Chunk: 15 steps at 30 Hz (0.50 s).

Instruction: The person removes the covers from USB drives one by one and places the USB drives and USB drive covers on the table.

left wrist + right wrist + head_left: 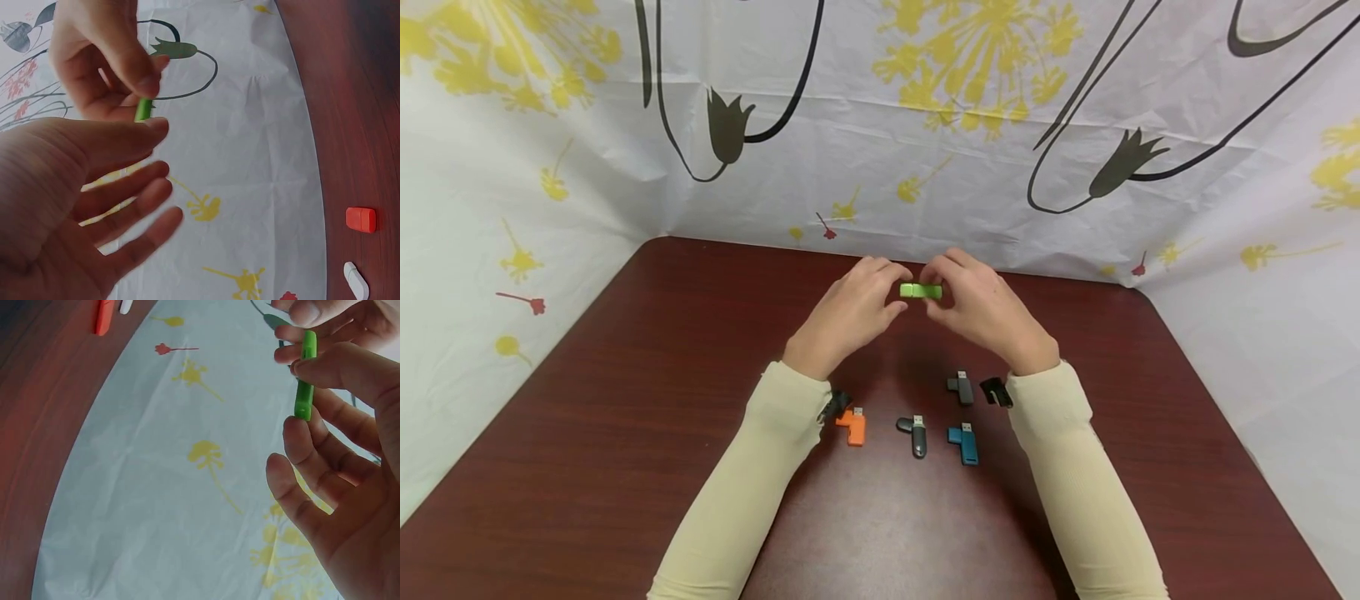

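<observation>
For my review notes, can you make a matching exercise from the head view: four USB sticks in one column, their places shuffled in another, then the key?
Sticks
1. green USB stick
2. blue USB stick
3. grey USB stick with rounded cap
4. orange USB stick

Places in the head view
A. middle of the lowest row of three on the table
B. left end of that row
C. between the left hand and the right hand
D. right end of that row

Right pairs: 1-C, 2-D, 3-A, 4-B
</observation>
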Each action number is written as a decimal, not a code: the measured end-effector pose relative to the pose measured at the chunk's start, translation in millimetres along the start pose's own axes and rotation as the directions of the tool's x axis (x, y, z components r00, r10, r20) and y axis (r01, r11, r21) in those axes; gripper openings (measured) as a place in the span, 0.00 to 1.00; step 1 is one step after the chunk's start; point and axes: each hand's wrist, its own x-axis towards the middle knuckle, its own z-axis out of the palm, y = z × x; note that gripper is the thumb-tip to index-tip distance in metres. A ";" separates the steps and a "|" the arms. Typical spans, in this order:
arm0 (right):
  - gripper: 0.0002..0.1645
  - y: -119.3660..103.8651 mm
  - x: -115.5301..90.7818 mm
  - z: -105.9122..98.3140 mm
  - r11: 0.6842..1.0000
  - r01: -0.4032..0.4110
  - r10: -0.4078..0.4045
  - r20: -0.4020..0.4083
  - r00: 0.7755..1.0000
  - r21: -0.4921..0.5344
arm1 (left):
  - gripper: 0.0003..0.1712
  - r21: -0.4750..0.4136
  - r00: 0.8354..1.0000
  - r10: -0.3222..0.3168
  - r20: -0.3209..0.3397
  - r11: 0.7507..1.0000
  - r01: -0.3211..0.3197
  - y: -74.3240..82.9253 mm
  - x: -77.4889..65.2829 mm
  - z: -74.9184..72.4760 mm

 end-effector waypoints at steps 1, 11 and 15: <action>0.12 -1.2 -0.3 -1.0 1.000 0.009 -0.009 -0.012 1.000 -0.004 | 0.21 0.003 1.000 0.014 -0.014 1.000 -0.014 0.2 0.1 0.1; 0.13 -5.7 -2.6 -6.1 0.999 0.035 -0.035 -0.055 0.998 -0.006 | 0.15 0.029 0.974 0.148 -0.171 0.989 -0.145 -0.6 0.0 0.0; 0.13 -5.9 -3.0 -7.2 0.999 0.044 -0.044 -0.078 0.996 -0.003 | 0.14 0.036 0.964 0.175 -0.202 0.984 -0.172 -1.0 0.1 -0.1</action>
